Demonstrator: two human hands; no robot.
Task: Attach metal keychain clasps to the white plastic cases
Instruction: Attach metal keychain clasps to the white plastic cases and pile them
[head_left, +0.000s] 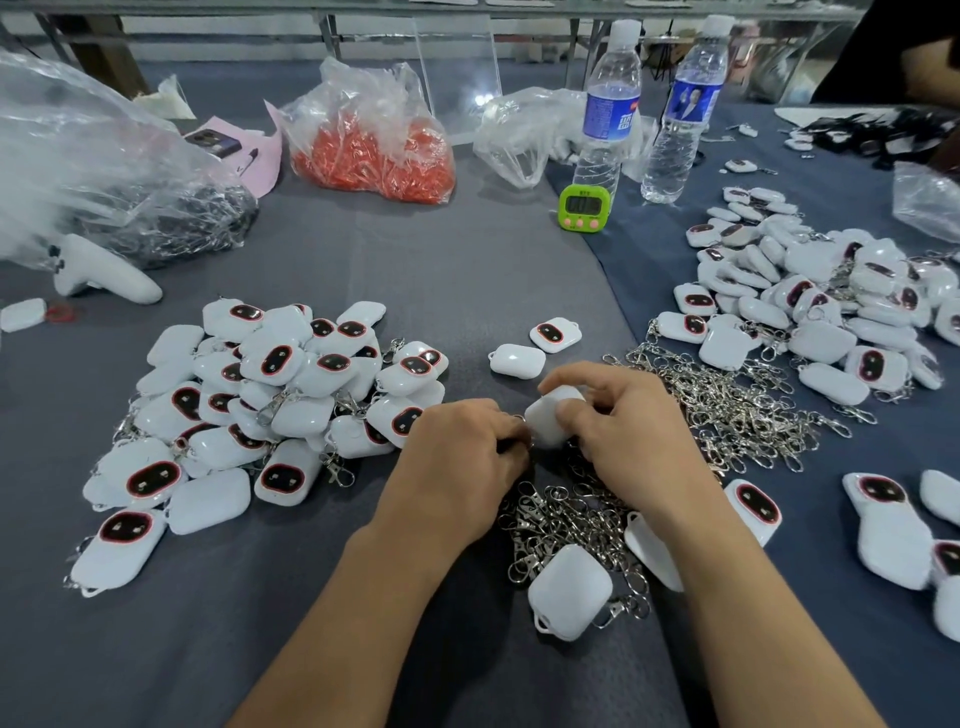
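White plastic case (551, 415), lower centre, is flanked by the left hand (462, 454), curled on a clasp judged hidden inside, and the right hand (636, 434), clamped round it. Its loop should be kept steady and turned leftward while threaded; spare clasps (727, 410) are heaped further right.

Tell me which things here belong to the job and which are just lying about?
Job: held white case; heap of metal clasps; piles of white cases.
Lying about: water bottles; green timer; bag of orange bits.

What the left hand (457, 457) pinches is hidden.
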